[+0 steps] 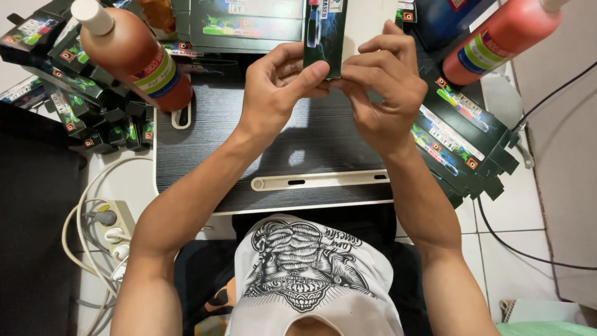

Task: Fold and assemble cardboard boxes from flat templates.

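A small dark upright carton (324,34) with a printed front is held over the dark lap table (323,149). My left hand (277,84) pinches its lower left edge with thumb and fingers. Gripping the carton's lower right corner is my right hand (385,84), fingers curled. The carton's bottom end is hidden between my fingers.
Two red bottles with white caps lie at the left (134,53) and right (500,37). Flat dark cartons are piled at the left (81,106), along the back (245,25) and at the right (463,140). A power strip with cables (112,233) lies on the tiled floor.
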